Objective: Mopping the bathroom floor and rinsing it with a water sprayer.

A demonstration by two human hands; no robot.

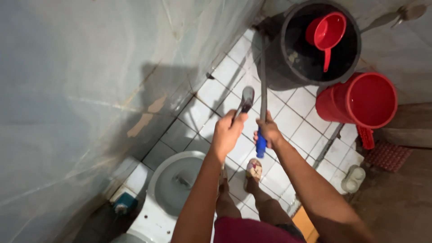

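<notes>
My left hand (229, 130) is closed around the handle of a dark grey tool with a rounded, shiny head (247, 96) that points away from me over the white floor tiles. Right beside it, my right hand (269, 132) grips a long thin grey pole (263, 72) just above its blue end (261, 146). The pole runs up toward a black bucket (288, 31), and its far end is hidden in the shadow there. The two hands are almost touching.
A red dipper (326, 31) rests in the black bucket, and a red bucket (360, 101) stands beside it. A white toilet bowl (173, 180) sits below my left arm by the grey wall (67, 90). A white bottle (353, 179), a red brush (366, 137) and my sandalled foot (254, 169) are on the floor.
</notes>
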